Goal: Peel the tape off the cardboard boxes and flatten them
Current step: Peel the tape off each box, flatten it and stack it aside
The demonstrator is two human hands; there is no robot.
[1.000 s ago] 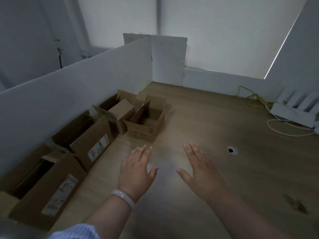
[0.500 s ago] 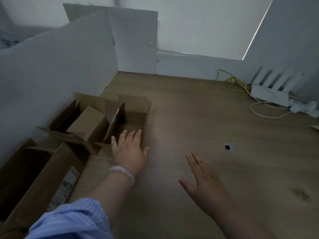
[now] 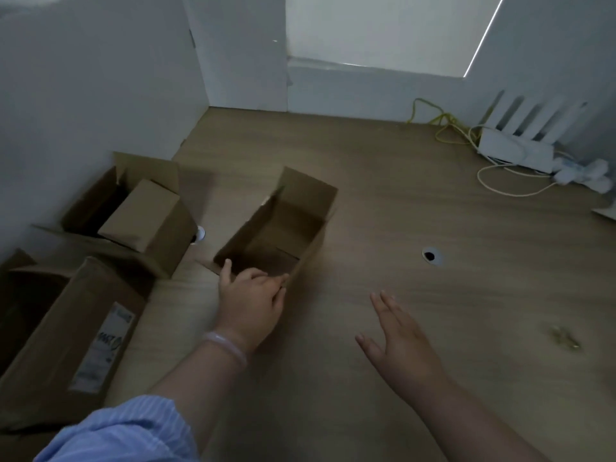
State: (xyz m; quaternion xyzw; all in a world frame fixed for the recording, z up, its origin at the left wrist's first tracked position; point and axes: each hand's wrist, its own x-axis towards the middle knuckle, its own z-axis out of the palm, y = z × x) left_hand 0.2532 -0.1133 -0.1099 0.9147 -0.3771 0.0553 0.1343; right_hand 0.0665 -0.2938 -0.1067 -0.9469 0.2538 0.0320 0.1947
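Zero boxes [image 3: 146, 215] are flat, so all work remains: left hand [image 3: 250, 301] grips the near rim of the open box [image 3: 283, 228] at 12 o'clock; right hand [image 3: 403, 338], at 3 o'clock, is spread and empty.

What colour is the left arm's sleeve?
The sleeve is light blue, faintly striped; the head view shows it.
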